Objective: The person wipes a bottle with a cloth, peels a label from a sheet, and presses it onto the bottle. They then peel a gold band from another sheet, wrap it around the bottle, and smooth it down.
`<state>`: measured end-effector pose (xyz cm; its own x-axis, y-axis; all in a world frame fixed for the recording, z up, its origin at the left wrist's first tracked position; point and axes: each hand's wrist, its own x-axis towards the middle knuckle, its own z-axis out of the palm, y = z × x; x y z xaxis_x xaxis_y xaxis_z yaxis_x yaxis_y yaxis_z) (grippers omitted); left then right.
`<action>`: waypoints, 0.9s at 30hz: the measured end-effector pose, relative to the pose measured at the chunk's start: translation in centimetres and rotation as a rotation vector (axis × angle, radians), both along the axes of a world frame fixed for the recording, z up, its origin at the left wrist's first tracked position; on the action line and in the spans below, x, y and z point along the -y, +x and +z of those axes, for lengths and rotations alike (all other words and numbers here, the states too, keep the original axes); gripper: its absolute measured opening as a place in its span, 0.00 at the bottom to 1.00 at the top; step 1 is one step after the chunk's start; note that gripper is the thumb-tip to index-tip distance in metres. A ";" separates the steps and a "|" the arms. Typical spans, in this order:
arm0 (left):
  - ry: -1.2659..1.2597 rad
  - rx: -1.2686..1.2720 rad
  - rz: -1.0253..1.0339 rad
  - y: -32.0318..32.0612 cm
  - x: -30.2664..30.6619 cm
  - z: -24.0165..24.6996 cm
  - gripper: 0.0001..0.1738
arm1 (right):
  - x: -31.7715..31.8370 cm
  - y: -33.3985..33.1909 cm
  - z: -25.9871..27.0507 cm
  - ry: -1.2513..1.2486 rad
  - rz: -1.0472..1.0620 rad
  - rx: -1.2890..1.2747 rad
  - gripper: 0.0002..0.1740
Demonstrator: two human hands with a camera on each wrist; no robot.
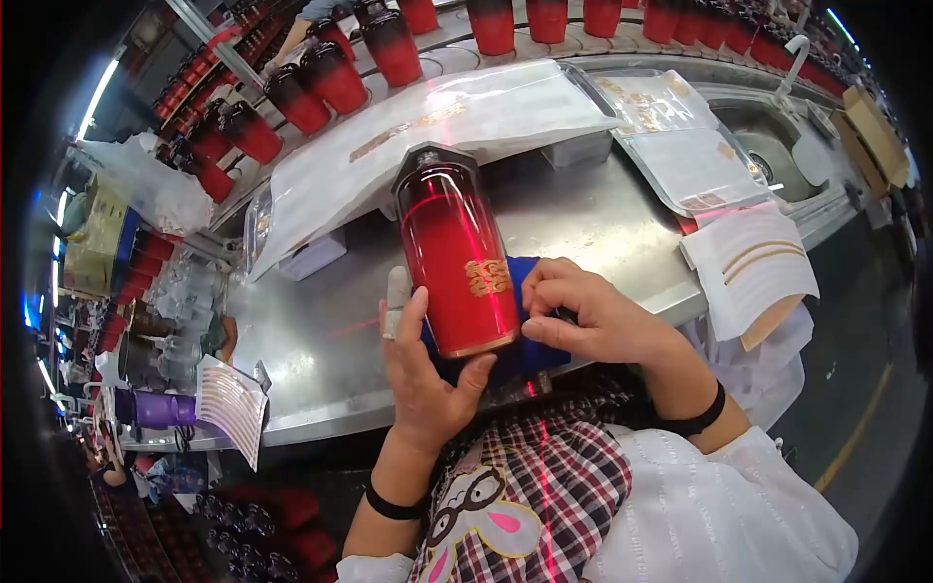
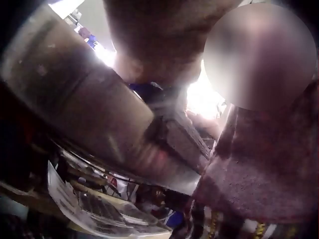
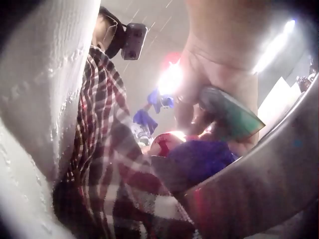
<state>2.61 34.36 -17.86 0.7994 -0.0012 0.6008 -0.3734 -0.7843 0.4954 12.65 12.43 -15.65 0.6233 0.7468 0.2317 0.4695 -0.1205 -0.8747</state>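
Observation:
A glossy red bottle with a dark shoulder and neck lies with its base toward the person. A gold, character-like decal is on its lower right side. My left hand holds the bottle near its base, thumb at the bottom edge and fingers along the left side. One of its fingers wears a white cover. Beside the decal, my right hand has curled fingers. In the right wrist view those fingers grip a flat green piece with a dark edge. Blue cloth lies under the bottle.
White backing sheets with gold decals cover a raised support behind the bottle. A decal-sheet tray and a sink are at the right. Several red-black bottles line the back. A purple item is at the left.

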 end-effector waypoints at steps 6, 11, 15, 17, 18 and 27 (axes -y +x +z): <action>-0.198 -0.012 -0.108 0.8 0.1 0.7 0.43 | -0.1 0.0 -0.2 0.032 -0.019 0.007 0.13; -0.221 -0.029 -0.064 0.8 0.8 1.1 0.42 | -0.2 0.0 -0.3 0.025 -0.018 0.026 0.12; -0.229 -0.034 -0.034 0.9 1.1 1.1 0.41 | -0.2 0.0 -0.4 0.045 -0.024 0.049 0.12; -0.223 -0.026 -0.019 0.9 1.2 1.2 0.40 | -0.2 -0.1 -0.3 0.044 -0.025 0.051 0.12; -0.220 -0.022 -0.012 0.9 1.2 1.2 0.40 | -0.3 -0.1 -0.3 0.044 -0.025 0.053 0.12; -0.277 -0.129 -0.009 0.5 1.4 1.4 0.40 | -0.3 -0.1 -0.3 0.024 -0.024 0.048 0.12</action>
